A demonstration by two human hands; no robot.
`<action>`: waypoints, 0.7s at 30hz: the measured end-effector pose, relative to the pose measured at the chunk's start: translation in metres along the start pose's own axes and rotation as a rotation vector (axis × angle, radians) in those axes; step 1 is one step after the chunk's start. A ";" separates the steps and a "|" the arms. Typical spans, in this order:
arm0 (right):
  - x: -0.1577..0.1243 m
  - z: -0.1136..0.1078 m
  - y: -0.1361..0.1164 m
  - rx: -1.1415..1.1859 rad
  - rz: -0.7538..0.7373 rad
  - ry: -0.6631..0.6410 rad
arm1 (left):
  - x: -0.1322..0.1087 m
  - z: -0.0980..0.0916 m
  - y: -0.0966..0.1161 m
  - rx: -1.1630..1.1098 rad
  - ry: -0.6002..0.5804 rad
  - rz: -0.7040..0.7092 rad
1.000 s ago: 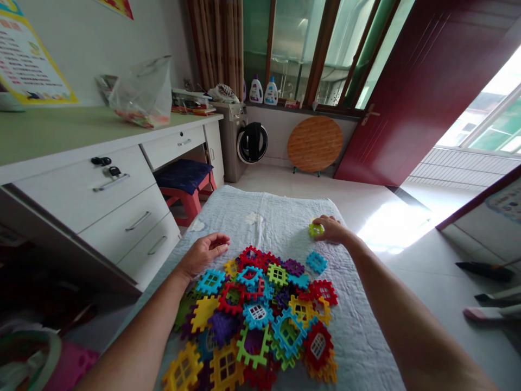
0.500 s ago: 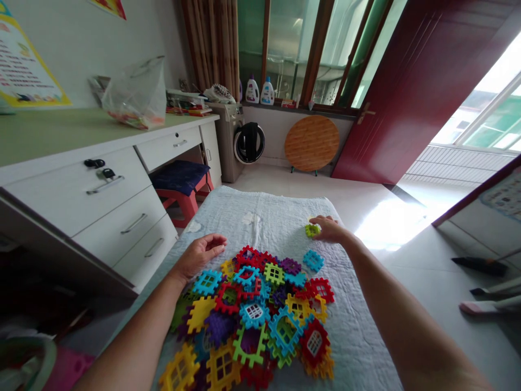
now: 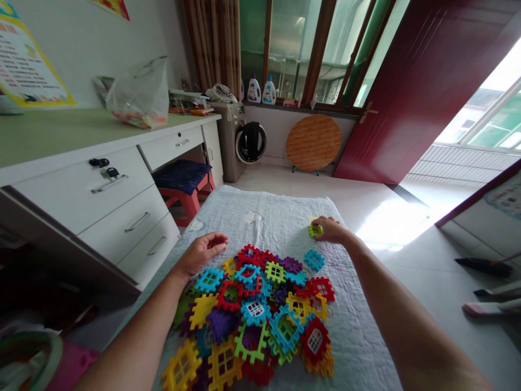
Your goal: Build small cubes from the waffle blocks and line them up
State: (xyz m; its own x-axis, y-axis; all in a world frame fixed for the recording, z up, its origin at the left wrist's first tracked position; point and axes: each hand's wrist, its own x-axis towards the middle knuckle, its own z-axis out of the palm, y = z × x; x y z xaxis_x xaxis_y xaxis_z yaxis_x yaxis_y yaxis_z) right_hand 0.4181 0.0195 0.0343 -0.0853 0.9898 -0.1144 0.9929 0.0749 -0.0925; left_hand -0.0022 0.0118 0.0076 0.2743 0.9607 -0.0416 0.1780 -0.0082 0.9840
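Note:
My right hand pinches a lime-green building block by its edge, low over the far right of the cloth. A blue window block lies alone just below it. My left hand rests at the left of the pile, thumb and fingers apart, nothing in it. Close to its wrist sits another blue window block. The pile mixes toothed plastic blocks, such as a yellow solid one, a green frame and a red block with a white window.
A pale blue quilted cloth covers the work surface. On the left stands a white desk with drawers, with a red stool under it. Beyond are a washing machine, a round wooden tabletop and a dark red door.
The whole view has shifted slightly to the right. My right hand still has the lime-green block at nearly the same spot; the left hand and pile look unmoved.

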 end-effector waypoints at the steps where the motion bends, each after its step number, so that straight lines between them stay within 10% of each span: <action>1: -0.002 -0.001 -0.001 -0.001 0.005 0.004 | 0.000 0.000 0.000 -0.003 0.000 -0.001; 7: -0.037 -0.016 -0.022 0.073 -0.010 0.122 | 0.000 -0.002 -0.002 -0.006 -0.001 -0.007; 21: -0.090 -0.001 -0.109 0.381 -0.335 -0.048 | 0.004 -0.003 -0.013 0.033 0.011 0.060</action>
State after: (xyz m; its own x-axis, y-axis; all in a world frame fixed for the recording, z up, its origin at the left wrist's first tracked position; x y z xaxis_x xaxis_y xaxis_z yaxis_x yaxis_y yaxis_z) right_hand 0.3174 -0.0778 0.0557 -0.4060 0.9119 -0.0609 0.8106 0.3285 -0.4848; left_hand -0.0064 0.0162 -0.0047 0.2747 0.9613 0.0194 0.1924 -0.0747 0.9785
